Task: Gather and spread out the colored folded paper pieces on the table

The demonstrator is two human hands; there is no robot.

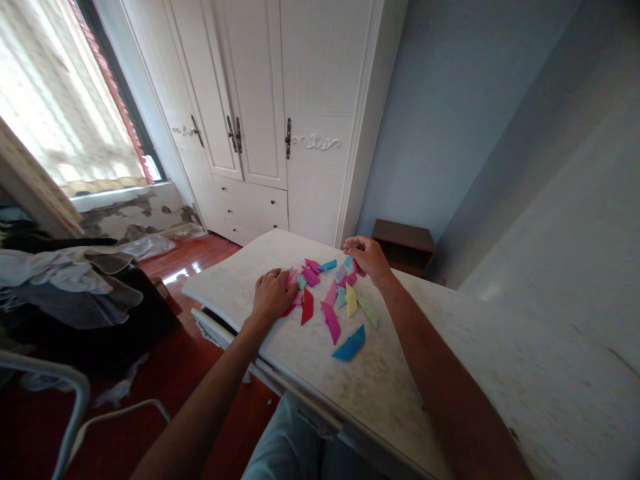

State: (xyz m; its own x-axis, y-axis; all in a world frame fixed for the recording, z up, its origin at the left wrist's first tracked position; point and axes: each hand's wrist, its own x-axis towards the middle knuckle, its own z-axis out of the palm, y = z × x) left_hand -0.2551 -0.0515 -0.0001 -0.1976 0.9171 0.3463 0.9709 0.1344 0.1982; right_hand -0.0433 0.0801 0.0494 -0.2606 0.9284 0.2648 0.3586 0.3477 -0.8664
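Note:
Several small folded paper pieces lie scattered on a pale table top [400,373]. My left hand [274,292] rests palm down at the left of them, fingers stretched over some pink pieces. Partly under it are a pink piece [292,280] and red paper. My right hand [367,255] is at the far side of the pieces with its fingers curled together; what they hold, if anything, is hidden. Nearer me are a red piece [307,307], a magenta piece [331,322], a yellow piece [351,300], a green piece [369,311] and a large blue piece [351,345].
A white wardrobe [320,73] stands beyond the table. Next to it is a low brown cabinet [404,233]. A drawer [213,327] sticks out under the table's left edge. Piled clothes [75,280] and a metal chair frame [75,387] occupy the left side.

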